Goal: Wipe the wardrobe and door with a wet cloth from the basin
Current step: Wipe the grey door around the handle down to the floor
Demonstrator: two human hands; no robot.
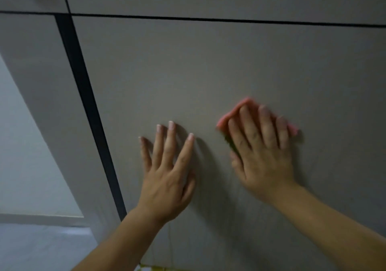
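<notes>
From my remote seat I am watching the right hand's fingers (265, 124) lying straight and close together, pressing a pink cloth (226, 118) flat against the grey wardrobe panel (208, 66). The cloth's edges are peeking out above and on both sides of the fingertips. The right hand (261, 156) is covering most of it. Just beside it, the left hand (167, 172) is resting bare on the same panel, its fingers (169, 141) spread wide and holding nothing. A dark vertical strip (83, 87) is running down the panel's left side, with floor (31, 250) showing beyond.
</notes>
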